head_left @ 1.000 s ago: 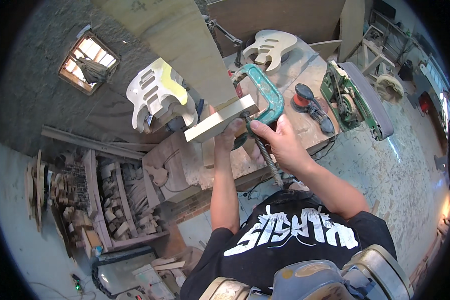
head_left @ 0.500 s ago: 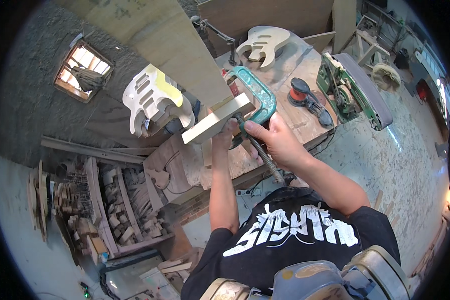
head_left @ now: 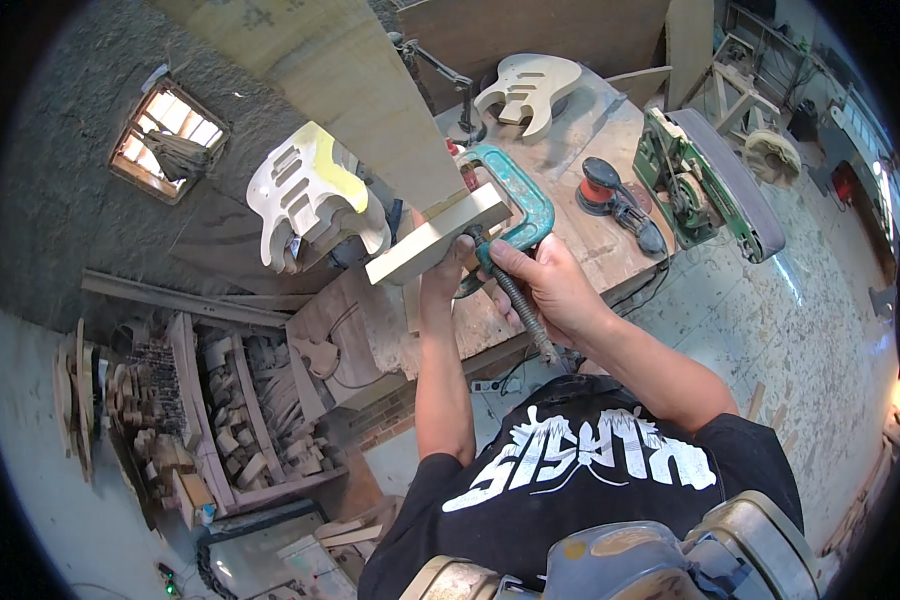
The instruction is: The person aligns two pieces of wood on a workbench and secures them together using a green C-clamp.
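At a cluttered workbench (head_left: 610, 230), a person's right hand (head_left: 550, 290) grips the screw of a teal C-clamp (head_left: 515, 205) set over a pale wooden block (head_left: 438, 235) and a tall upright board (head_left: 360, 95), while the left hand (head_left: 445, 275) steadies the block from below. A white and yellow guitar body (head_left: 305, 195) stands just left of the board; an orange sander (head_left: 610, 195) and a green belt sander (head_left: 705, 180) lie to the right.

No packages, labels, signs, screens

A teal clamp (head_left: 518, 205) grips a pale wood block (head_left: 435, 236), a cream guitar body (head_left: 305, 200) shows a yellow patch, and the sander (head_left: 602, 185) is red and black.
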`<action>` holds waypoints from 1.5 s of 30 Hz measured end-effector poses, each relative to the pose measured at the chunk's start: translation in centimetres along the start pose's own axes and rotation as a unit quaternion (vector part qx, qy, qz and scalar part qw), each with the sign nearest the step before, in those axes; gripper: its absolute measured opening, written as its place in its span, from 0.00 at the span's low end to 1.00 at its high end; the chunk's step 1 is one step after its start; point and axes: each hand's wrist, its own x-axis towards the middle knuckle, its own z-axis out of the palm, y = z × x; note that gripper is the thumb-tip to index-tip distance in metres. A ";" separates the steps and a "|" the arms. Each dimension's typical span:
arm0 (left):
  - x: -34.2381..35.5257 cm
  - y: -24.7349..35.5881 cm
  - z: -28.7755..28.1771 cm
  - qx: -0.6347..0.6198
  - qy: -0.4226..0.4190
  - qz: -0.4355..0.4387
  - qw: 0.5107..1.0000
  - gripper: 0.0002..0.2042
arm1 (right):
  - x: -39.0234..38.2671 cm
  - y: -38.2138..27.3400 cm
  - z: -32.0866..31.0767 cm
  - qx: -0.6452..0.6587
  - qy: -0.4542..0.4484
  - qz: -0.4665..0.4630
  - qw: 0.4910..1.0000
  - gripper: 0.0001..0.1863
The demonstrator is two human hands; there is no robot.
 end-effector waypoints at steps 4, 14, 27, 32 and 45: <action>0.2 2.1 0.6 0.005 0.000 0.026 1.000 0.44 | 0.1 0.0 -0.4 -0.006 -0.004 0.006 1.000 0.18; 0.5 2.7 0.7 0.002 -0.024 0.050 0.998 0.46 | 0.3 0.3 -0.3 0.015 -0.014 -0.007 1.000 0.18; 1.1 -1.2 -0.4 0.019 -0.022 0.068 0.997 0.49 | 0.3 0.6 -0.3 0.004 -0.022 -0.010 1.000 0.18; 1.1 -1.8 -0.2 0.002 -0.009 0.075 0.997 0.51 | 0.2 0.4 -0.2 -0.006 -0.015 -0.010 1.000 0.18; 2.3 2.1 2.4 -0.127 -0.065 0.132 0.981 0.48 | -0.3 -0.5 -1.0 -0.043 -0.032 0.018 0.998 0.18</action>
